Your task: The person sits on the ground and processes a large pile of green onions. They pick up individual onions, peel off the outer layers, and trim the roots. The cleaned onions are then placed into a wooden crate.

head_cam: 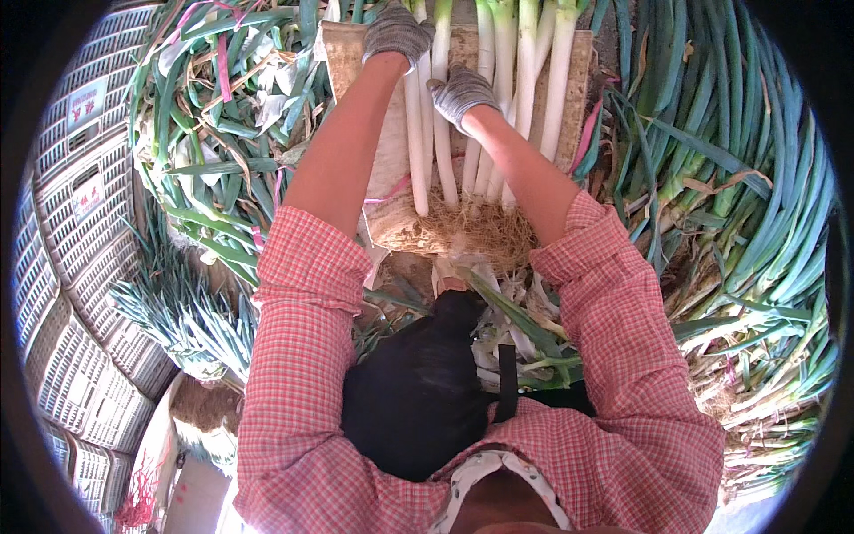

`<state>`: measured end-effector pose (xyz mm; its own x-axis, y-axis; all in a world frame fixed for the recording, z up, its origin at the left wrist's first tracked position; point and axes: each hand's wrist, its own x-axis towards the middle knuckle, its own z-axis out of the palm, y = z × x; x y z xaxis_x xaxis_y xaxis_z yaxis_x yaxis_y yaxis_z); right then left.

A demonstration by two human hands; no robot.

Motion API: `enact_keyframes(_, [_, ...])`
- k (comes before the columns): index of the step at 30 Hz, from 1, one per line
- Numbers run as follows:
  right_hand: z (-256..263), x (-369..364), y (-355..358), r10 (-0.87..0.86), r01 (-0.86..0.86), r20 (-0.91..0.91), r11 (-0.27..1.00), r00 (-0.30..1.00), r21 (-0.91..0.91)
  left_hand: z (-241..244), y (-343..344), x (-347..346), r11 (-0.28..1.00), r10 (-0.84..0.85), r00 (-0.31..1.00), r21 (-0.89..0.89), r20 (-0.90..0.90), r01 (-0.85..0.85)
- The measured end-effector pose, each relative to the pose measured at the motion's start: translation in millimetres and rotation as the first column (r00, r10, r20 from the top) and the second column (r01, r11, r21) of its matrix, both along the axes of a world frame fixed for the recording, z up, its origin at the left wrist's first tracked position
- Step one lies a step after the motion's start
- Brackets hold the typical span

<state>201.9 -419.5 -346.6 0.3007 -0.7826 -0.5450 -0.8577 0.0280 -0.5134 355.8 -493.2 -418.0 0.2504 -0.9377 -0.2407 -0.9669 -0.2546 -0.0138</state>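
Observation:
Several long leeks or Welsh onions (pixel 558 87) lie side by side on a worn wooden board (pixel 383 153), white stalks towards me, their tangled roots (pixel 494 233) at its near edge. My left hand (pixel 398 35), in a grey knit glove, is at the board's upper left, over the upper part of the leftmost stalks; whether its fingers grip one is hidden. Lower and to the right, my right hand (pixel 462 95), gloved alike, rests over the middle stalks with its thumb out to the left. What its fingers hold cannot be made out.
A heap of loose green leaves and pink ties (pixel 233 113) lies left of the board. Large piles of long green onions (pixel 734 153) line the right side. Stacked plastic crates (pixel 87 247) stand at the far left, near another onion bundle (pixel 193 320). Leaf scraps (pixel 527 327) lie below the board.

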Motion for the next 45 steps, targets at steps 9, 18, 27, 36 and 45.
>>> enact_keyframes(9, [-14,-6,16,-0.036,0.044,0.037,0.973,0.999,-0.225,97,24,-55,0.988,0.137,0.947,-0.025,-0.292,-0.150])
enact_keyframes(18, [12,-57,30,0.152,-0.103,0.194,0.965,0.969,-0.243,100,14,-59,0.988,0.018,1.000,0.152,0.019,-0.021])
enact_keyframes(27, [27,-27,108,0.646,-0.559,0.171,0.742,0.744,-0.369,59,15,-58,0.992,-0.088,0.986,0.100,0.143,0.074])
enact_keyframes(36, [24,-13,80,0.270,-0.100,0.418,0.917,0.867,-0.386,83,24,-52,0.991,0.037,0.952,-0.114,-0.304,-0.075])
enact_keyframes(45, [71,-75,16,0.274,-0.267,-0.086,0.960,0.958,0.088,83,24,-44,0.986,0.129,0.903,-0.044,-0.411,-0.161])
